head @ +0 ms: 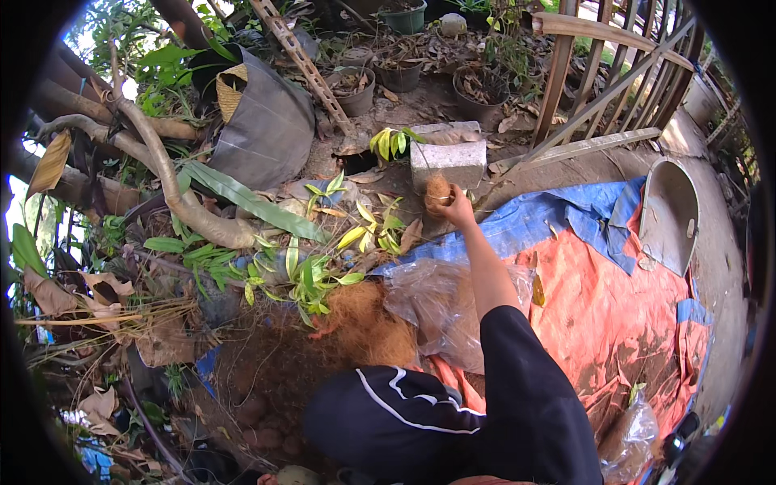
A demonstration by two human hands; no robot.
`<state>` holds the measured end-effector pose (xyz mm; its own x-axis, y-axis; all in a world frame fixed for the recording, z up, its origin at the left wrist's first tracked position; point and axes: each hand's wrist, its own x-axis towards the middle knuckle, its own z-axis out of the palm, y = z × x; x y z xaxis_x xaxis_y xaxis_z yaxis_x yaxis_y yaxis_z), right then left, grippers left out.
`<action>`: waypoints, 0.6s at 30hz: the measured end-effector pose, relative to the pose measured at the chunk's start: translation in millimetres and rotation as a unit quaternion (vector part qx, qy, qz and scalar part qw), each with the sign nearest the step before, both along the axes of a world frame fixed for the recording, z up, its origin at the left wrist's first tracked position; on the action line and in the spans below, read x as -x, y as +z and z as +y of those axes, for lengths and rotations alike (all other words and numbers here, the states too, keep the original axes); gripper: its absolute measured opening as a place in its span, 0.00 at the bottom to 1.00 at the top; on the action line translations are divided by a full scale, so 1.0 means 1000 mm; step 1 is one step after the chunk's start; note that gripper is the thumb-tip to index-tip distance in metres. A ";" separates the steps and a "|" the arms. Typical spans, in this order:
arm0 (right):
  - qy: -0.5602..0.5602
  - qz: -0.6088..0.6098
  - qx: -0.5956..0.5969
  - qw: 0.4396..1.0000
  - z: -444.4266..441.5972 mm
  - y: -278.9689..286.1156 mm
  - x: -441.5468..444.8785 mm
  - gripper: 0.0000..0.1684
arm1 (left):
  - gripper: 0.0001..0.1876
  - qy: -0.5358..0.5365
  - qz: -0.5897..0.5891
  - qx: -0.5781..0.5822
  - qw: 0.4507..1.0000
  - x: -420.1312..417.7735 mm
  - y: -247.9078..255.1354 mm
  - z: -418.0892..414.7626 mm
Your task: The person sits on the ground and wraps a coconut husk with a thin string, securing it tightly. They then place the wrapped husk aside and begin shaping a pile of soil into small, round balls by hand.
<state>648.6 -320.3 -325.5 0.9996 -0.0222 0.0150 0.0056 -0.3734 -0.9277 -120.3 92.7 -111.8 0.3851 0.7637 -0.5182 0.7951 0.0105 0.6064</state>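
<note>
My right hand (458,209) reaches forward, its fingers closed around a small bundle of brown coconut fibre (438,189) with a pale band around it. A thin stem with yellow-green leaves (388,143) seems to rise from the bundle's top. Just behind stands a concrete block (450,159); whether the bundle touches it I cannot tell. Under my forearm lies a clear plastic bag (445,303) with brown material inside. Loose coconut fibre (367,324) is heaped beside the bag, near my knee (364,403). My left hand is out of view.
An orange and blue tarpaulin (612,303) covers the ground at right, with a metal dustpan-like scoop (670,215) at its edge. Wooden slats (597,79) lean behind. Potted plants (351,91) stand at the back; a bent branch (163,170) and leafy plants (315,276) fill the left.
</note>
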 end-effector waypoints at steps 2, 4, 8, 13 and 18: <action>-0.004 0.001 0.033 0.999 -0.002 0.006 -0.002 0.44 | 0.18 -0.053 0.039 -0.040 0.997 -0.008 0.005 -0.010; -0.005 -0.018 0.088 0.996 -0.010 0.002 -0.007 0.43 | 0.20 -0.112 0.077 -0.081 0.987 -0.017 0.010 -0.013; -0.026 -0.040 0.039 0.998 -0.006 -0.011 -0.006 0.42 | 0.20 -0.178 0.124 -0.126 0.968 -0.012 0.005 -0.007; -0.055 -0.077 0.092 0.991 -0.002 0.013 0.008 0.44 | 0.15 -0.194 0.127 -0.119 0.965 0.002 -0.001 -0.003; -0.068 -0.060 0.094 0.991 -0.015 0.017 0.007 0.45 | 0.18 -0.234 0.125 -0.106 0.958 -0.032 0.038 -0.019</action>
